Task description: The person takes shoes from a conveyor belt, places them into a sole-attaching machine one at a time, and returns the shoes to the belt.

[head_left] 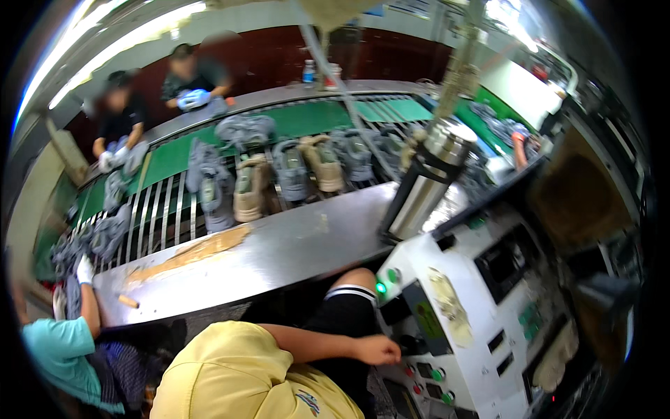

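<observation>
My left arm reaches out from a yellow shirt [223, 370] toward the control panel. At its end, my left hand [379, 350] has its fingers curled in beside the panel's lower buttons; the palm side is hidden, so whether it holds anything does not show. Closest to it is the white machine housing [453, 377], with green and red push buttons [437, 375] and a dark screen [424, 318]. Above the hand, a green lamp [381, 288] glows near a bare knee [354, 278]. My right hand is out of view.
A steel ledge [300, 255] bears a tall steel flask [426, 181] and a small tan piece [128, 301]. Beyond, grey and beige shoes [251, 188] line a slatted conveyor [157, 216]. Co-workers handle shoes across it; one in teal [59, 349] sits at left.
</observation>
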Available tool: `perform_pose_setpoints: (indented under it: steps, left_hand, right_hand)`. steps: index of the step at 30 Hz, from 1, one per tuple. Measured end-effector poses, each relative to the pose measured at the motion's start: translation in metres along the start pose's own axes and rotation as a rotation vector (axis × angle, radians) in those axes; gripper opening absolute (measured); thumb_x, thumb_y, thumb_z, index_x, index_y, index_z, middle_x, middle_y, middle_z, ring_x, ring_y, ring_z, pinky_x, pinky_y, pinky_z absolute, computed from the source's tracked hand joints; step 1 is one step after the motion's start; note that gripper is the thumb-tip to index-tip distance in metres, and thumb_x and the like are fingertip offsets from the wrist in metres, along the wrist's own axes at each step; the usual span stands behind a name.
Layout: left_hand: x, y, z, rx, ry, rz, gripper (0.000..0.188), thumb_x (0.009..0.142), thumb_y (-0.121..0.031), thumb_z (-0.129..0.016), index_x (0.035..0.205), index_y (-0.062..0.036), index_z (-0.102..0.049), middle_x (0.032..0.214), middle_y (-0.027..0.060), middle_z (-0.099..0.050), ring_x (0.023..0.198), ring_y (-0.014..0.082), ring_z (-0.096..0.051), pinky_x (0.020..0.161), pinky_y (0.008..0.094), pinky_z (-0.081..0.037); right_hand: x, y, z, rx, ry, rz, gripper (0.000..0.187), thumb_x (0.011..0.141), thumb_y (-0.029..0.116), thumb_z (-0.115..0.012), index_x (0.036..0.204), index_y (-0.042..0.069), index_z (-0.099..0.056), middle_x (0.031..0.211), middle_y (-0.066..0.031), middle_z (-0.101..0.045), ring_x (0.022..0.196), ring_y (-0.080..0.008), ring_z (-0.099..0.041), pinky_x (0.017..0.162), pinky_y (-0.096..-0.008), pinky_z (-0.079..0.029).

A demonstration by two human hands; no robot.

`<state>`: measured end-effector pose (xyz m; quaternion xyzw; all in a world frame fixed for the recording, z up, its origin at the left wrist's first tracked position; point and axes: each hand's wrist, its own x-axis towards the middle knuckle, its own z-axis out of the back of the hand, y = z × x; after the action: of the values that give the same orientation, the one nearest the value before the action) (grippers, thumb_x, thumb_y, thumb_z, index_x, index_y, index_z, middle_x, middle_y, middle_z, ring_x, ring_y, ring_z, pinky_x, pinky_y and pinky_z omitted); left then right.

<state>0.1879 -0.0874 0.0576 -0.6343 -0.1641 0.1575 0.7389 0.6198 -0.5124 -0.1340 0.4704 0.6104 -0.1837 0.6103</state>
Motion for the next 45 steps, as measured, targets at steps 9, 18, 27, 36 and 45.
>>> perform_pose_setpoints:
  steps: [9,18,27,36,45]
  left_hand:
    - [-0.233,-0.015,0.342,0.163,-1.342,0.208,0.026,0.09,-0.024,-0.055,0.078,-0.0019,-0.063,0.061,0.0068,-0.062,0.056,0.0161,-0.06,0.053,0.0329,-0.048]
    - [-0.347,0.018,0.633,0.346,-1.931,0.619,0.04,0.08,-0.033,-0.054,0.102,-0.001,-0.064,0.106,0.0243,-0.064,0.103,0.038,-0.059,0.089,0.0456,-0.046]
    - [-0.362,0.117,0.74,0.064,-1.524,1.152,0.059,0.084,-0.049,-0.053,0.12,-0.0025,-0.06,0.127,0.0182,-0.057,0.117,0.0324,-0.055,0.097,0.0422,-0.043]
    - [-0.349,0.028,0.711,0.104,-1.807,0.241,0.044,0.084,-0.031,-0.051,0.06,0.0049,-0.058,0.052,0.0169,-0.055,0.045,0.0288,-0.058,0.049,0.0393,-0.045]
    - [-0.317,-0.229,0.481,-0.169,-1.489,-0.115,0.029,0.082,-0.026,-0.057,0.066,-0.002,-0.054,0.05,0.0063,-0.048,0.034,0.0162,-0.042,0.033,0.0307,-0.031]
  right_hand:
    - [-0.134,-0.036,-0.585,-0.955,0.492,1.066,0.021,0.079,0.01,-0.064,0.066,0.005,-0.047,0.058,0.0025,-0.042,0.055,-0.0061,-0.04,0.051,-0.0225,-0.034]
    - [-0.102,-0.096,-0.793,-1.516,0.541,1.6,0.017,0.069,0.013,-0.069,0.065,0.006,-0.054,0.062,-0.0085,-0.054,0.051,-0.0241,-0.051,0.051,-0.0323,-0.043]
    - [-0.107,-0.145,-0.842,-1.667,0.648,1.722,0.018,0.071,0.015,-0.067,0.063,0.013,-0.051,0.062,-0.0074,-0.051,0.051,-0.0294,-0.051,0.047,-0.0384,-0.042]
    - [-0.108,-0.143,-0.836,-1.592,0.695,1.759,0.017,0.07,0.016,-0.069,0.064,0.013,-0.053,0.063,-0.0073,-0.053,0.053,-0.0295,-0.052,0.048,-0.0384,-0.043]
    - [-0.101,-0.108,-0.792,-0.982,1.005,0.407,0.018,0.092,0.017,-0.057,0.102,0.003,-0.059,0.077,-0.0064,-0.06,0.062,-0.0111,-0.054,0.056,-0.023,-0.043]
